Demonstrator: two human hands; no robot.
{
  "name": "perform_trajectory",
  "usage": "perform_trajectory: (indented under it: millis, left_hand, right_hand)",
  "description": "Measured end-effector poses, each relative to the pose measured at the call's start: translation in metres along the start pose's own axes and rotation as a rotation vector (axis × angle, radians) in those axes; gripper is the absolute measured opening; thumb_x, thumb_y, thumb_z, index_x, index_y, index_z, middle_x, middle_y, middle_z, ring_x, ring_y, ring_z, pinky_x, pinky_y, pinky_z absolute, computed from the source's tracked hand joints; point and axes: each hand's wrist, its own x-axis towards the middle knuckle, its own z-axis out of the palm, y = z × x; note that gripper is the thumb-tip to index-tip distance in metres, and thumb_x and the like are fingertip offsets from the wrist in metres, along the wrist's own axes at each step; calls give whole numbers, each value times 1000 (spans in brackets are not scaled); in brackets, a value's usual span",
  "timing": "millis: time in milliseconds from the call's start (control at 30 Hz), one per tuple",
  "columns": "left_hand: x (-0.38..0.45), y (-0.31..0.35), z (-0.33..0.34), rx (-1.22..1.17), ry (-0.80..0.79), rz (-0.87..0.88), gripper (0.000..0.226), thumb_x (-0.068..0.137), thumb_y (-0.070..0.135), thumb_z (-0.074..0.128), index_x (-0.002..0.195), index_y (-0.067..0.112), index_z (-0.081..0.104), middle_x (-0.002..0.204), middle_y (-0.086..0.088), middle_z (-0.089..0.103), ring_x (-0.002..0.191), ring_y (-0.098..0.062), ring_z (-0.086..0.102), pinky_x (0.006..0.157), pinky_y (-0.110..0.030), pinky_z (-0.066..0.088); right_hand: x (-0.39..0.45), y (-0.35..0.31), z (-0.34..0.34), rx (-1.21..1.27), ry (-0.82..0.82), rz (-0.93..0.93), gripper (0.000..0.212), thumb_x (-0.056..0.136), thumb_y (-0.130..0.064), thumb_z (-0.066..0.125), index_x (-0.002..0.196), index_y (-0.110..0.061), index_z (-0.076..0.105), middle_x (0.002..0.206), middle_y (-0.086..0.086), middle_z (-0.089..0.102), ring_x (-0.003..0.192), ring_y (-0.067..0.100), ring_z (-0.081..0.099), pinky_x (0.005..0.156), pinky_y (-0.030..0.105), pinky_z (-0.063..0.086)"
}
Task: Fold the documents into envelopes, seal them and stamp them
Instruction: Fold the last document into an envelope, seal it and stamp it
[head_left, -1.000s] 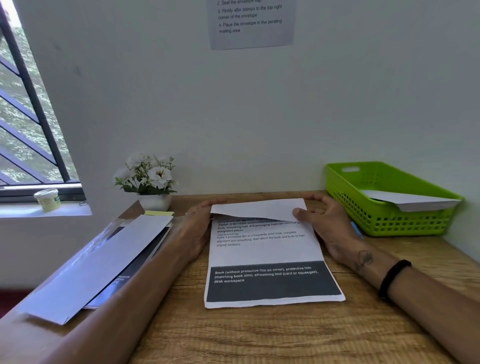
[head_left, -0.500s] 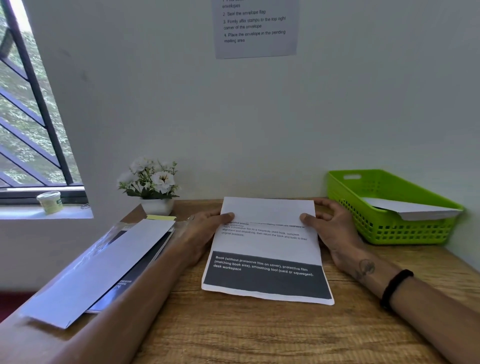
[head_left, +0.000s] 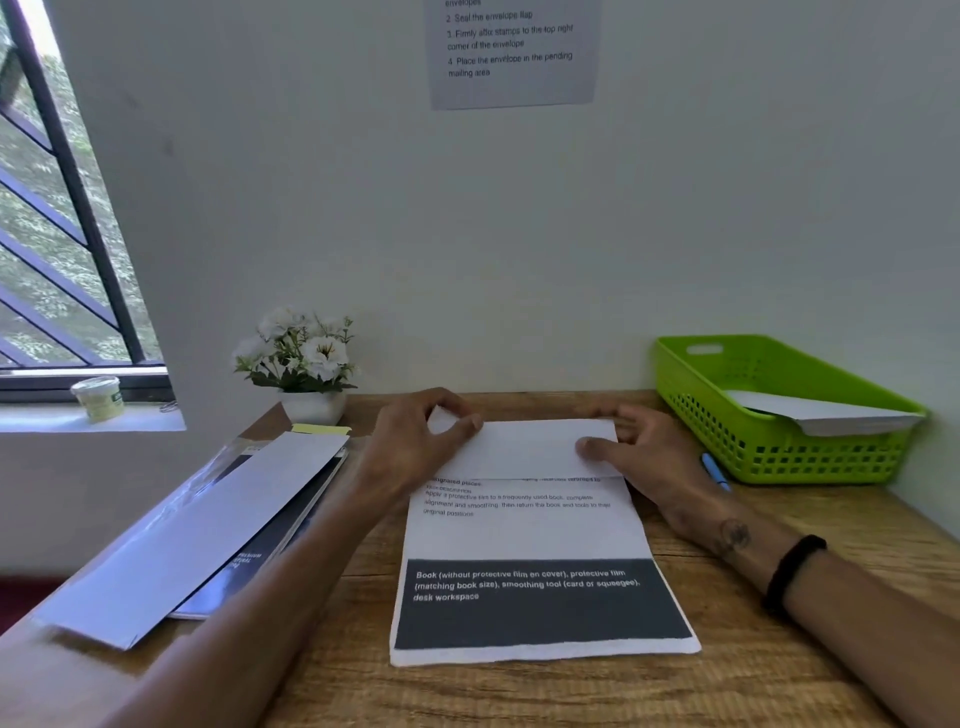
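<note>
Nearest lay the document (head_left: 524, 540) on the wooden desk (head_left: 779, 649), its dark band reading "Book (without protective film on cover), protective film (matching book size), smoothing tool (card or squeegee), desk workspace". Farther in, its far third was folded toward the near edge. The left hand (head_left: 415, 447) pinched the flap's left corner between thumb and fingers; the right hand (head_left: 639, 452) pressed the right side flat with its thumb. Uneven pressure could skew the crease, so the sheet might not fit an envelope (head_left: 197, 530) lying left. On the far wall, a notice (head_left: 511, 52) read "Firmly affix stamps to the top right corner of the envelope".
</note>
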Motion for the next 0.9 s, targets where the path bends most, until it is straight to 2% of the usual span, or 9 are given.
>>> perform_trajectory:
  millis: [100,167,267,367,500,600,700,800,900]
  left_hand:
    - [-1,-1,1,37,-2,26,8,89,34,81,95,30,77,84,9,77,80,-4,72,65,-14,54]
    - [1,-4,0,107,3,75,8,91,39,78,95,32,78,84,14,76,82,-1,70,71,-15,54]
    - [-3,2,4,271,-119,179,18,98,44,66,102,32,78,92,20,75,84,5,66,74,-16,52]
    - [-14,15,19,327,-252,297,21,103,36,61,107,25,78,98,14,76,85,2,67,77,-17,53]
    - [-22,21,31,262,-225,353,19,102,32,61,100,24,78,89,13,76,79,1,67,70,-13,50]
    - [-25,25,31,267,-213,400,17,104,32,61,100,23,75,86,11,74,77,-4,64,65,-13,44]
    - [-25,26,31,277,-228,419,19,105,34,58,101,23,72,88,11,73,76,-5,63,66,-19,47]
    - [-18,19,27,319,-252,378,20,106,39,54,103,26,70,90,14,70,78,-2,63,69,-22,50]
    - [-10,13,16,353,-222,316,18,106,38,55,100,27,68,90,15,68,79,0,60,68,-21,44]
  right_hand:
    - [-3,-2,0,-47,9,-35,16,86,-8,81,99,-17,77,83,-2,80,69,2,73,59,16,55]
    - [-4,-2,1,-87,11,-59,10,86,-9,81,93,-15,77,70,-13,75,59,-7,65,54,10,48]
    - [-5,-2,3,-149,-14,-79,8,84,-14,83,88,-18,78,74,-17,74,63,-9,63,57,8,45]
    - [-8,-2,10,-168,-87,-104,8,84,-15,84,87,-19,77,81,-11,76,64,-7,62,58,10,45]
    - [-13,-4,14,-203,-167,-151,7,86,-13,82,90,-13,76,73,-16,74,57,-9,59,54,6,40]
    - [-13,-7,14,-231,-238,-137,7,87,-24,82,92,-20,80,90,-7,79,78,-2,71,68,12,50]
    - [-13,-7,14,-292,-259,-139,8,88,-30,81,90,-22,80,90,-5,78,79,2,70,67,18,51]
    - [-10,-6,12,-293,-202,-122,7,88,-32,80,88,-26,79,90,-8,78,80,4,72,71,22,55]
    - [-4,-7,6,-218,-61,-44,6,86,-33,81,87,-28,80,91,-8,79,86,13,75,75,29,59]
